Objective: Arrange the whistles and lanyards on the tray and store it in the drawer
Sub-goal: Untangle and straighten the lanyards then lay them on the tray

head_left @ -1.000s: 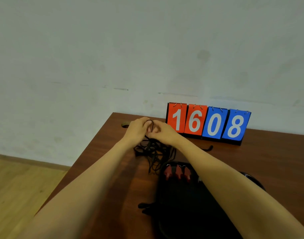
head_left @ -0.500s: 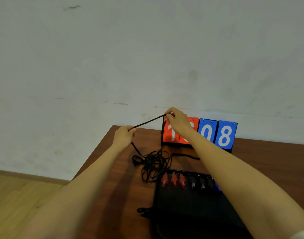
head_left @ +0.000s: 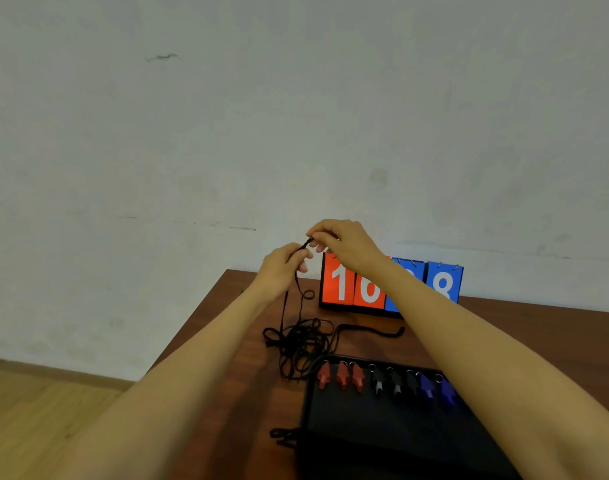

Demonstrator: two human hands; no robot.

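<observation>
A black tray [head_left: 393, 431] lies on the brown table, with a row of whistles along its far edge: red whistles [head_left: 341, 375], black whistles [head_left: 395, 382] and blue whistles [head_left: 436, 389]. A tangled pile of black lanyards [head_left: 301, 341] sits just beyond the tray's left corner. My left hand [head_left: 284, 268] and my right hand [head_left: 344, 242] are raised above the pile, close together, both pinching one black lanyard strand that hangs down into the tangle.
A flip scoreboard [head_left: 344, 285] with red and blue number cards stands at the table's back edge by the wall, partly hidden by my right arm. A loose black strap end [head_left: 372, 330] lies before it. A small black clip [head_left: 284, 436] sits left of the tray.
My hands had stretched the lanyard strand wide apart; now they have come together again, higher above the pile, with the strand folded between them.
</observation>
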